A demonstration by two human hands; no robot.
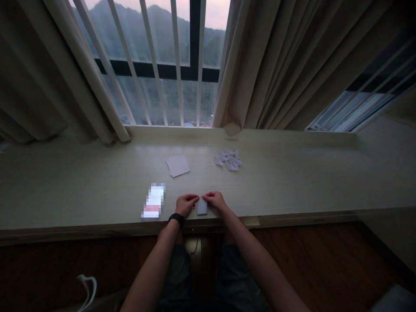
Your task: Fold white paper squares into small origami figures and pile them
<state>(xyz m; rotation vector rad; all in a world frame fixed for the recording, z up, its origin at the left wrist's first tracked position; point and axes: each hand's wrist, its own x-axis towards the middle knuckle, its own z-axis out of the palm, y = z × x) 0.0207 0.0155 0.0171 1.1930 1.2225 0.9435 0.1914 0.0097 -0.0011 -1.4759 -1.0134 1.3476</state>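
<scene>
A small folded piece of pale paper (202, 206) lies near the front edge of the table, between my two hands. My left hand (186, 204), with a dark band on its wrist, pinches the paper's upper left corner. At the upper right corner, my right hand (215, 200) has its thumb and forefinger closed on the same paper. Farther back sits a stack of flat square paper sheets (177, 166). To the right of that stack lies a pile of small folded paper pieces (229, 160).
A lit phone (154, 201), its screen blurred out, lies left of my left hand. The light wooden table (292, 173) runs along a barred window (156, 65). Curtains (260, 65) hang down to its back edge. Something with a white strap (87, 290) is at the lower left.
</scene>
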